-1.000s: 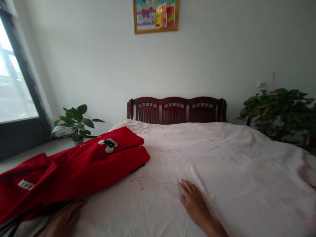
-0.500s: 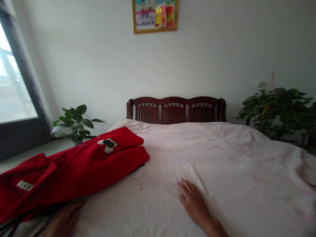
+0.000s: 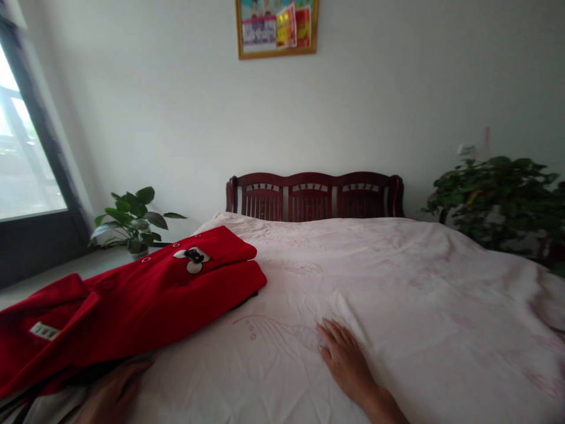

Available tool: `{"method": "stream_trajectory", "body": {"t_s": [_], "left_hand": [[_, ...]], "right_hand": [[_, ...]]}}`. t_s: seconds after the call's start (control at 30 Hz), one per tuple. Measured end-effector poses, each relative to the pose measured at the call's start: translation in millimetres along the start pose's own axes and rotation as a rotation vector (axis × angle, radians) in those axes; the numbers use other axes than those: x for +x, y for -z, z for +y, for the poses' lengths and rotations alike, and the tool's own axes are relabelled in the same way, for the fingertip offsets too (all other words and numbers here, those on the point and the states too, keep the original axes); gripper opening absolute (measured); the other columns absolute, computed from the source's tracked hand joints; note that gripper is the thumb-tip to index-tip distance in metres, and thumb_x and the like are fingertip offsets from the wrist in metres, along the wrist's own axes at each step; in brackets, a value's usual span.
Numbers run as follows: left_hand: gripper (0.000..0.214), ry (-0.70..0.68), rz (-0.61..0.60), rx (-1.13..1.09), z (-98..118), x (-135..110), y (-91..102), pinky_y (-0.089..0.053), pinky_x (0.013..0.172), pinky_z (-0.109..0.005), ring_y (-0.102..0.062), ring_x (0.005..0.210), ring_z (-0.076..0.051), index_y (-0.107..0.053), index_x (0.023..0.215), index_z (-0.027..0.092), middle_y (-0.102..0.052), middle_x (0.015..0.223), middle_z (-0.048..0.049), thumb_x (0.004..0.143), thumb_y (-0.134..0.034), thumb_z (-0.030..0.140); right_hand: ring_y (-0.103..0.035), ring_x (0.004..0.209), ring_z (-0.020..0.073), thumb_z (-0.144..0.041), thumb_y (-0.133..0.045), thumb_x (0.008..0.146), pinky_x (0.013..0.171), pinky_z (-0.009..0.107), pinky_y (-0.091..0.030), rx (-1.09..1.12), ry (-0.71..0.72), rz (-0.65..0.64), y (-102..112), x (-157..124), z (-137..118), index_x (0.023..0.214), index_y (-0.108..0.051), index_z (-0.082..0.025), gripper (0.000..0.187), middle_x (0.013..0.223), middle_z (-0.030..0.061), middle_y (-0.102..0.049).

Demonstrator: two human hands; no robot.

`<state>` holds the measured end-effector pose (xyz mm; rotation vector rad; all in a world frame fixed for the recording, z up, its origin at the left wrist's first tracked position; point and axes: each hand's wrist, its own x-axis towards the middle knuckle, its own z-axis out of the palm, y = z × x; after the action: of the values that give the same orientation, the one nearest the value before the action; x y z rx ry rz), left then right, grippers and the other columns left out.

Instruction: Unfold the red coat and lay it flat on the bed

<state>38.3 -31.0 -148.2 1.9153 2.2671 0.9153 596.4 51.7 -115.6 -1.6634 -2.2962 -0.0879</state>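
A red garment (image 3: 132, 312) with a white-and-black patch, snaps down its edge and a white neck label lies folded on the left of the pale flowered sheet (image 3: 282, 377). My left hand (image 3: 110, 393) rests at the lower left, beside the garment's dark underside. Its fingers look stretched out and it seems to hold nothing, though it is dim and cut off by the frame. On the sheet, right of centre, my right hand (image 3: 346, 356) lies palm down with fingers extended, apart from the garment.
A dark red wooden slatted back (image 3: 309, 197) stands against the wall behind the sheet. One potted plant (image 3: 135, 221) is at the left near the window (image 3: 26, 141); a larger leafy plant (image 3: 494, 200) stands at the right. A framed picture (image 3: 277, 29) hangs above.
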Motion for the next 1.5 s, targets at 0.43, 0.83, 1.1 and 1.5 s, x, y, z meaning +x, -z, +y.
{"method": "stream_trajectory", "body": {"t_s": [0.43,0.83,1.1,1.5], "left_hand": [[0.036,-0.015,-0.014,0.01,-6,0,-2.2,-0.052,0.101,-0.039,-0.068,0.11,-0.026,-0.076,0.102,0.03,-0.075,0.113,-0.0013,0.08,-0.049,0.041],[0.034,0.018,0.005,-0.026,12,-1,7.6,-0.055,0.098,-0.04,-0.07,0.106,-0.028,-0.077,0.096,0.03,-0.077,0.108,-0.0005,0.074,-0.053,0.041],[0.035,-0.018,0.005,-0.002,-2,-1,-0.7,-0.054,0.1,-0.042,-0.069,0.109,-0.028,-0.076,0.1,0.029,-0.076,0.112,-0.0016,0.079,-0.051,0.041],[0.036,-0.002,-0.014,0.007,-3,0,-0.9,-0.052,0.102,-0.041,-0.068,0.11,-0.027,-0.076,0.101,0.03,-0.075,0.113,-0.0015,0.078,-0.051,0.041]], "right_hand": [[-0.041,0.139,0.027,-0.026,-0.044,0.092,0.117,0.048,-0.033,0.018,-0.002,0.006,3,-1,-2,0.139,-0.056,-0.019,0.049,0.148,0.0096,-0.049],[-0.041,0.139,0.0269,-0.026,-0.044,0.092,0.117,0.048,-0.032,0.013,-0.005,-0.004,2,0,-2,0.139,-0.056,-0.02,0.049,0.149,0.0089,-0.049],[-0.042,0.139,0.0273,-0.028,-0.045,0.093,0.116,0.049,-0.033,0.027,-0.006,0.017,0,1,-1,0.137,-0.057,-0.021,0.047,0.148,0.0092,-0.05],[-0.043,0.139,0.0274,-0.027,-0.046,0.092,0.116,0.049,-0.034,0.036,-0.002,0.021,1,0,-2,0.137,-0.057,-0.021,0.048,0.147,0.0093,-0.051]]}}
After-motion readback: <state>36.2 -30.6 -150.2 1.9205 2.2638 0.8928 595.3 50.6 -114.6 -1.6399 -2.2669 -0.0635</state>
